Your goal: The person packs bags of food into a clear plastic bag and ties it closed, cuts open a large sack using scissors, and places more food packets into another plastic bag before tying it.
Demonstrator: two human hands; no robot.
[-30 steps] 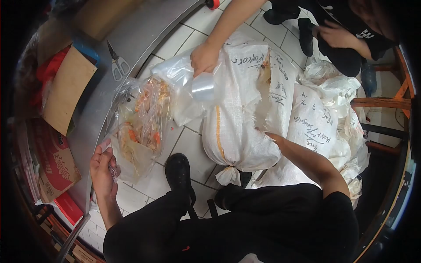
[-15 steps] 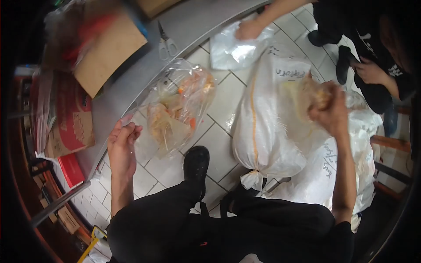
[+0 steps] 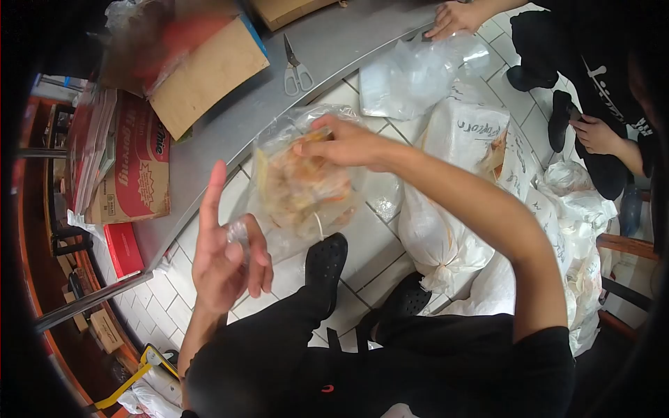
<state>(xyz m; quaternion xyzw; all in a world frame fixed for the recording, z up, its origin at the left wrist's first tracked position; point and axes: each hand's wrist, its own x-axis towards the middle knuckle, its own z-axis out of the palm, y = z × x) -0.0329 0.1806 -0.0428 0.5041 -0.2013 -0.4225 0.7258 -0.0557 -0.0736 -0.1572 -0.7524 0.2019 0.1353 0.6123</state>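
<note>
Clear plastic is the material of the bag [image 3: 306,191], at the centre of the frame, orange and yellow pieces inside. Half a second ago the right hand [image 3: 338,145] is raised above the sack [image 3: 433,230], at right of centre, with a pale handful; now it is over the upper part of the bag, its forearm crossing the sack. In my judgement, the work has passed from sack to bag, and the handful is being put in with the rest.

Right index finger and thumb appear apart; the remaining fingers are hidden, and whether anything is held cannot be told. On the left hand [image 3: 226,261], left of centre, the index finger has straightened upward and the others curl beside clear film; a firm grip cannot be confirmed.

Motion blurs the bag's contents, so no single piece can be identified. The tear [image 3: 496,157] in the sack, right of centre, shows little of the inside. Another person's hand [image 3: 456,19], at the upper edge, is cut off above the forearm.
</note>
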